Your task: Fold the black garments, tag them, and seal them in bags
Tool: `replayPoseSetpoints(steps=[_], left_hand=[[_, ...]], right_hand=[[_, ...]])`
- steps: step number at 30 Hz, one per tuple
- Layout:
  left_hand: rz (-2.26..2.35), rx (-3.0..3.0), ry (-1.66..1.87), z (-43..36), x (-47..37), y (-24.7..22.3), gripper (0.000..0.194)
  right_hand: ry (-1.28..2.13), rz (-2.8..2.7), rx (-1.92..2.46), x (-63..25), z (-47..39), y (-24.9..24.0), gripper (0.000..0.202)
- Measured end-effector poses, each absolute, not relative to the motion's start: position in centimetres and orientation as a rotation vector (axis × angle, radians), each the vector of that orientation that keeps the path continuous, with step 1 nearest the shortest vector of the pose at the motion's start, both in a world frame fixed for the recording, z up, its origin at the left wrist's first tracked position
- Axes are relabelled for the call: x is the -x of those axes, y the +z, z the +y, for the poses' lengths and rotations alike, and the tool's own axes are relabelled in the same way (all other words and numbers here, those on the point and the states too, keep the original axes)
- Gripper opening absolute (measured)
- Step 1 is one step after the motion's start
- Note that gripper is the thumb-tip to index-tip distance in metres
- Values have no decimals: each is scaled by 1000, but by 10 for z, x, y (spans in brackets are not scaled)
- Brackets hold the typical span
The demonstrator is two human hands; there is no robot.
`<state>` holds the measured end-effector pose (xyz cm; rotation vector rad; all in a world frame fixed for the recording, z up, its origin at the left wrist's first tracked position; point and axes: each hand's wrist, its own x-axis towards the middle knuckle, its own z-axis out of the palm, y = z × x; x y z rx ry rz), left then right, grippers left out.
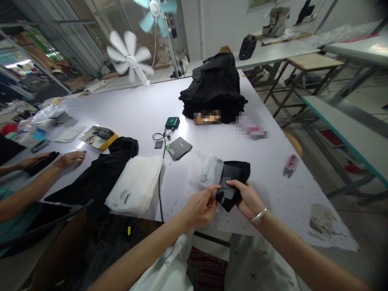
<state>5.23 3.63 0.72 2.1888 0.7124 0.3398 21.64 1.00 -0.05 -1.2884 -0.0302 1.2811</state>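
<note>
My right hand [249, 199] grips a folded black cloth item [243, 170] with a dark printed card [228, 184] lying on its top face, the thumb pressed on the card. One end of this bundle sits at the mouth of a clear plastic bag [209, 169]. At that mouth my left hand [201, 206] pinches the bag's edge with closed fingers. Just left of the bag lies a small stack of dark printed cards [179, 148]. A thick stack of frosted plastic bags [136, 184] rests near the table's front edge.
A tall pile of black garments [214, 87] stands at the back of the white table [145, 105]. Pink thread snips [291, 165] lie at right. A green power bank [172, 123] with a cable sits mid-table. At left, a co-worker's hand [71, 159] rests near black cloth [100, 173].
</note>
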Motion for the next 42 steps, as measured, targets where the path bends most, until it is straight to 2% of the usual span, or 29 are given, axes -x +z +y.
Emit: replayPoseSetpoints(steps=[4,7,13,18,23,27,31,34,35,37,38,42], left_hand=[[775,-2324,578,57,-57,37,24],[873,-2455,744,89,-64,61,25],[724,-2251,155,139,-62,62,35],[754,-2112,253,134,-52,54,45],[681,-2114,202,121,-51,69,36],[592,-2309,196,108,-61,75,30],[601,-2583,558,87,-71,80,25],[626,-2593,922,68,-67,78,41],[636,-2549,1025,63,-63,75,38],[751,-2393,1131,57,-53,65,19],[847,-2287,1094,56,-49,58,17],[1031,-1775,646,57,-47,34,42]], right_hand=[[1358,-191,1281,-222,3,6,37],[1460,-350,1256,-221,-3,9,37],[1506,-550,1239,-207,-9,9,37],[1523,-600,1284,-193,-16,2,35],[1593,-744,1302,-174,-28,0,26],[1604,-706,1243,-162,-30,-3,29],[1429,-530,1203,-160,-22,-8,24],[1351,-254,1062,-169,-9,-1,26],[1313,-160,1030,-174,-4,3,27],[1216,-13,984,-188,5,12,30],[1173,38,963,-195,9,16,31],[1083,125,866,-215,18,24,33]])
